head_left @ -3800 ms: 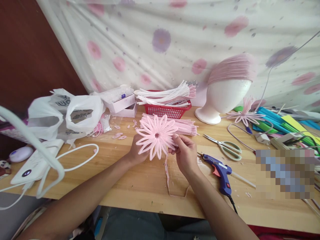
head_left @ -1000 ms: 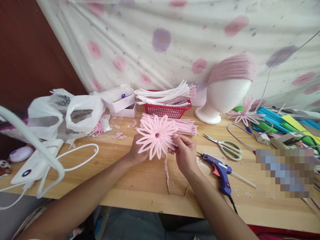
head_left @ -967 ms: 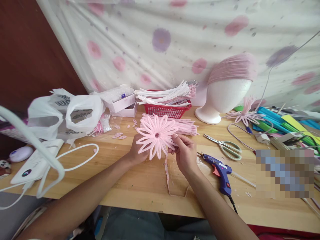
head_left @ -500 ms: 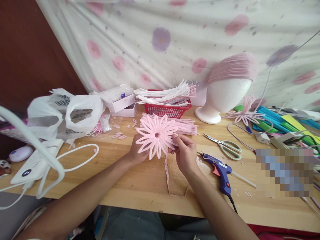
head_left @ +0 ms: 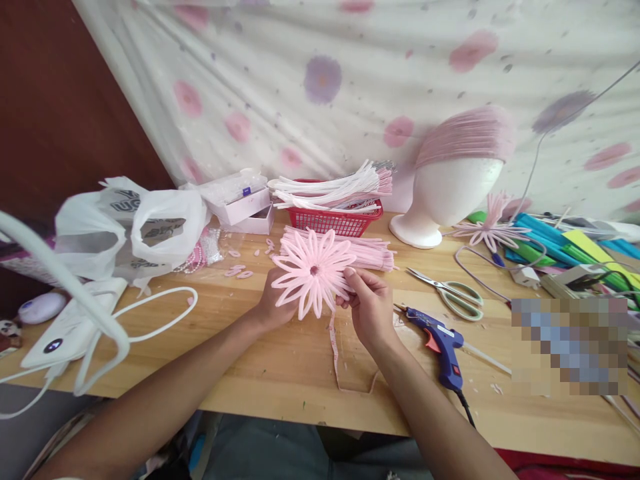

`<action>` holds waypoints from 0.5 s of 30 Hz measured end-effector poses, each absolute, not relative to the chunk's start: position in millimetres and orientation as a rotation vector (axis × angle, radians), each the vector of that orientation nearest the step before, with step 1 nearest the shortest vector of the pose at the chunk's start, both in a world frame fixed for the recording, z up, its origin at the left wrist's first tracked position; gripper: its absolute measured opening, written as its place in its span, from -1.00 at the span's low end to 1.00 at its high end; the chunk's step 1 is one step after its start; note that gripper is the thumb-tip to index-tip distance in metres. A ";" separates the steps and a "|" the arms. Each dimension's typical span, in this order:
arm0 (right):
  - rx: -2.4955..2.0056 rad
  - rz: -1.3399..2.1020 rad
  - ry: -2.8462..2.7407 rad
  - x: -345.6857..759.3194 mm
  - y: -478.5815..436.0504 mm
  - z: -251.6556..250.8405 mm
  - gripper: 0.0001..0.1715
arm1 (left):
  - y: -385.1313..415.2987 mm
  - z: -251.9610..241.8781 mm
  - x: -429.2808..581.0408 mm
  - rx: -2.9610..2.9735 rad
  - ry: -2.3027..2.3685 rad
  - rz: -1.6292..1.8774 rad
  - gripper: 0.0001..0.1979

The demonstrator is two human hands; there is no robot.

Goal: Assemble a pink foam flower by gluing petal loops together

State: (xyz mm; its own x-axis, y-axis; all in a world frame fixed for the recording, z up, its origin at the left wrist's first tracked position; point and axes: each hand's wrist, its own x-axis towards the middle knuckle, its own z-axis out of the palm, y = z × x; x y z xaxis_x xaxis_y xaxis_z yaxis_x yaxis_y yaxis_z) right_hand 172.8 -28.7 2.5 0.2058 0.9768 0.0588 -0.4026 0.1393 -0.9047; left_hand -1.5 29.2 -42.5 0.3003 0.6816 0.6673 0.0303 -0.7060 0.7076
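Nearest, a thin pink strip (head_left: 336, 353) trails from the hands onto the wooden tabletop (head_left: 280, 373) and loops there. Above it, the right hand (head_left: 370, 307) pinches the lower right petals of a pink pipe-cleaner flower (head_left: 313, 270) between thumb and fingertips, with the other fingers curled in. The left hand (head_left: 273, 303) is closed around the flower from behind on its left side; its fingers are mostly hidden by the petals. The flower is held upright just above the tabletop, its looped petals fanned out around a small dark centre that faces the camera.

To the right of the right hand a blue hot glue gun (head_left: 443, 343) lies on its side, its cord running off the near edge. A little farther off lie green-handled scissors (head_left: 450, 293).

Just behind the flower lies a bundle of pink pipe cleaners (head_left: 373, 253). Behind that, a red basket (head_left: 333, 221) holds white and pink pipe cleaners. A white plastic bag (head_left: 130, 227) sits to the left, and a white foam head (head_left: 450, 197) capped with pink pipe cleaners stands to the right, with a second flower (head_left: 487, 230) beside it. A floral curtain (head_left: 320, 87) hangs at the back.
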 end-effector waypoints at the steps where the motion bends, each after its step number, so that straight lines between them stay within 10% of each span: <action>1: -0.907 1.172 -0.807 172.8 -28.7 2.3 -0.65 | 28.9 -41.3 -1.4 1.976 0.630 1.441 -0.65; 15: -0.929 1.167 -0.831 172.8 -28.8 1.2 -0.64 | 30.4 -39.6 -1.1 2.021 0.618 1.493 -0.66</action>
